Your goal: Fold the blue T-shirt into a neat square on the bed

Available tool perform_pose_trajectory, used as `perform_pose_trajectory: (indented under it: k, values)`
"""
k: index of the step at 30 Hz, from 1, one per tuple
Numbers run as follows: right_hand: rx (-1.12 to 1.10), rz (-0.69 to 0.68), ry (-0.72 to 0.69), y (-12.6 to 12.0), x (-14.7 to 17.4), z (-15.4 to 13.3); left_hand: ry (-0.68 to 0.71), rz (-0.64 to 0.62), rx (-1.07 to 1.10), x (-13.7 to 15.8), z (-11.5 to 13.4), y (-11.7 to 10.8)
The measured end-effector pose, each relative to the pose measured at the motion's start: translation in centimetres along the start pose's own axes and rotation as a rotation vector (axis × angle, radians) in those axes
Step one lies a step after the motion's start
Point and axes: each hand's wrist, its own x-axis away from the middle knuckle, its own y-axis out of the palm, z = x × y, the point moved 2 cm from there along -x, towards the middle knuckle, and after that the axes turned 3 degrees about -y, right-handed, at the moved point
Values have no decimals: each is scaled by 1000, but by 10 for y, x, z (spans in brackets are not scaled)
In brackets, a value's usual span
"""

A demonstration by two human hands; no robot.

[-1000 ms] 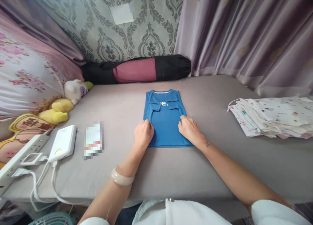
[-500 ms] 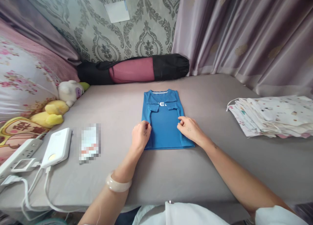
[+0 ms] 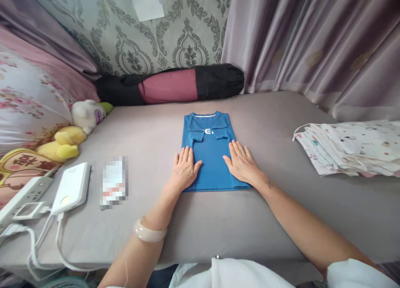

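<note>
A blue long-sleeved shirt (image 3: pixel 212 167) lies flat in front of me, its neckline pointing away. Both its sides are folded inward, and the sleeves rest across the chest, partly covering white lettering. My left hand (image 3: pixel 185 168) is pressed flat on the shirt's left folded edge, fingers stretched out. On the opposite edge, my right hand (image 3: pixel 241 161) lies flat with its fingers extended and thumb toward the middle. Neither hand grips the fabric.
The shirt is on a grey-covered bed surface (image 3: pixel 275 213). At right sits a stack of patterned cloth bags (image 3: pixel 350 148). To the left are a blurred packet (image 3: pixel 114 183), a white power bank (image 3: pixel 71 188), a power strip (image 3: pixel 25 198) and plush toys (image 3: pixel 65 142). A rolled bag (image 3: pixel 171 87) lies behind.
Both hands have gone from pinched fingers at the shirt's side edges to open palms laid flat on those edges. The shirt keeps its folded shape.
</note>
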Motion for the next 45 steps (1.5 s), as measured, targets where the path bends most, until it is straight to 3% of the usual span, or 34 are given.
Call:
perform_pose_trajectory:
  k: [5,10,18,22,26,29,32,37,40,45]
  values:
    - [-12,-29,22,-5,1,0,-20,-25,1,1,0,-6]
    - [-47,2,1,-11,15,-13,-65,54,-23,16,7,-16]
    - [-98,-11,-103,-1,27,-33,27,26,-6,32,29,-9]
    - [-137,-18,-104,0,25,-31,24,19,62,30,28,-10]
    - [-329,-41,-129,-15,19,-19,18,-27,174,28,18,-25]
    - [-506,75,-77,-38,14,0,79,-40,295,28,5,-44]
    - [-551,-52,-57,-56,17,13,124,-135,374,32,-7,-60]
    - [-517,-349,-255,-64,33,6,249,-321,385,39,-11,-69]
    - [-466,-376,-349,-60,38,-3,320,-385,353,41,-9,-68]
    - [-421,-406,-358,-60,39,-5,384,-374,392,40,-11,-66]
